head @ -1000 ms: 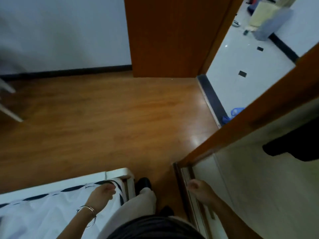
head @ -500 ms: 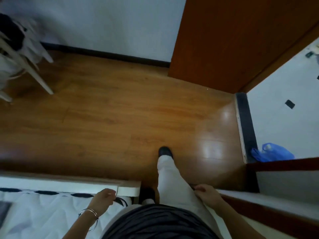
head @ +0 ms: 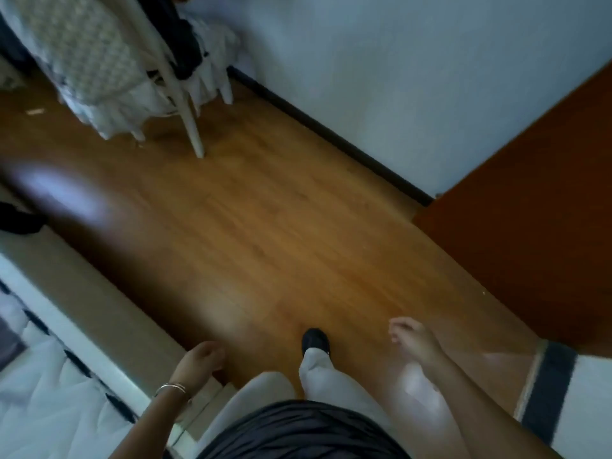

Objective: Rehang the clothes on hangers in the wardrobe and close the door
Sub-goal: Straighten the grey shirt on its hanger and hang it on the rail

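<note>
Nearest the camera, a dark pleated garment at the waist (head: 298, 432) and pale trouser legs (head: 318, 369) fill the bottom middle, with one black shoe (head: 315, 339) stepped forward onto the wooden floor (head: 265, 226).

The left hand (head: 200, 357), bangles (head: 170, 387) on its wrist, hangs over the corner of the white bed frame (head: 82, 342); its fingers are loosely curled and hold nothing. The right hand (head: 414, 339) is out over bare floor, blurred, fingers slightly spread and empty.

At the left the bed's white sheet (head: 43, 399) with its dark border runs diagonally, its frame edge marking the left limit of the walking space. At the lower right a dark threshold strip (head: 548, 389) meets pale tile (head: 589, 409).

Between bed and threshold the floor lies wide and bare, stretching forward to the dark skirting board (head: 331, 134) under the pale wall (head: 397, 77). The brown door (head: 530, 226) stands at the right, its near edge meeting the skirting.

Farthest, at the upper left, the clothes (head: 99, 61) hang in a heap of patterned, white ruffled and black fabric over a white rack (head: 185, 104) whose slanted leg touches the floor, well apart from both hands. The wardrobe is out of view. A dark item (head: 20, 218) lies at the far left edge, too blurred to tell
</note>
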A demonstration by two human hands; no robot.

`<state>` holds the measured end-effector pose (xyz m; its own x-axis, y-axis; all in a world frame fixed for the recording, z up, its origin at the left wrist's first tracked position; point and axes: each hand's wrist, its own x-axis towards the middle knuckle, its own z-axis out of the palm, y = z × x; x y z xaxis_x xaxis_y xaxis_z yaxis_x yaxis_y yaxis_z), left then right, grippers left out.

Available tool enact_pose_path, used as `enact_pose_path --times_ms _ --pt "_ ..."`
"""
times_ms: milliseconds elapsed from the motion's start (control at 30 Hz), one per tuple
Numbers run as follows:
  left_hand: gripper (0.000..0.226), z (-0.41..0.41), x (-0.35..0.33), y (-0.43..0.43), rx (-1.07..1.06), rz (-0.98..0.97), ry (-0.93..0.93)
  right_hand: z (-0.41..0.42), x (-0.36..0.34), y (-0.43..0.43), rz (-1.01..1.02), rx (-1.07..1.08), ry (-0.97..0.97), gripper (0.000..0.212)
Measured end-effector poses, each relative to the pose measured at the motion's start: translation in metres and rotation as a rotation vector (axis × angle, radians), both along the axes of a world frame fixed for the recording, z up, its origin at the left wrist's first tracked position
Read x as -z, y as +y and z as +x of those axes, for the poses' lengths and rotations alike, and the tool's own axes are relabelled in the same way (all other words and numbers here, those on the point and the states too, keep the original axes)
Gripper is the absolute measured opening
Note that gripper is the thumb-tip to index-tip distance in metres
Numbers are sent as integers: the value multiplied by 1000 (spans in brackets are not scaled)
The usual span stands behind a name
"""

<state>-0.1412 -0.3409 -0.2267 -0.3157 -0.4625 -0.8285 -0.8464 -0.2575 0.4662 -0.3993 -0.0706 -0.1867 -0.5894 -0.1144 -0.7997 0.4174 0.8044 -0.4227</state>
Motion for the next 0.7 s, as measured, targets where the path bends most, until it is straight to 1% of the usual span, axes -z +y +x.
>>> enact_pose_path --times_ms 100,167,300,400,500,600,700 --pt "18 5 -10 -19 -152 -83 -12 -43 9 -50 29 -158 -27 22" --pt "21 20 -10 -29 -308 -94 -47 -58 20 -92 83 -300 -77 26" --pt "27 51 2 -48 -646 23 -173 -67 32 -197 93 -613 -158 28" --pt "25 62 18 -76 -844 120 -215 -66 33 -287 47 -686 -149 30" --pt "23 57 19 -126 -898 147 -230 -64 28 -368 45 -726 -138 29" --pt "25 47 19 -197 -1009 156 -158 -63 19 -443 56 -797 -147 28" --pt "19 33 4 -269 -1031 61 -96 -68 16 -511 56 -842 -102 26"
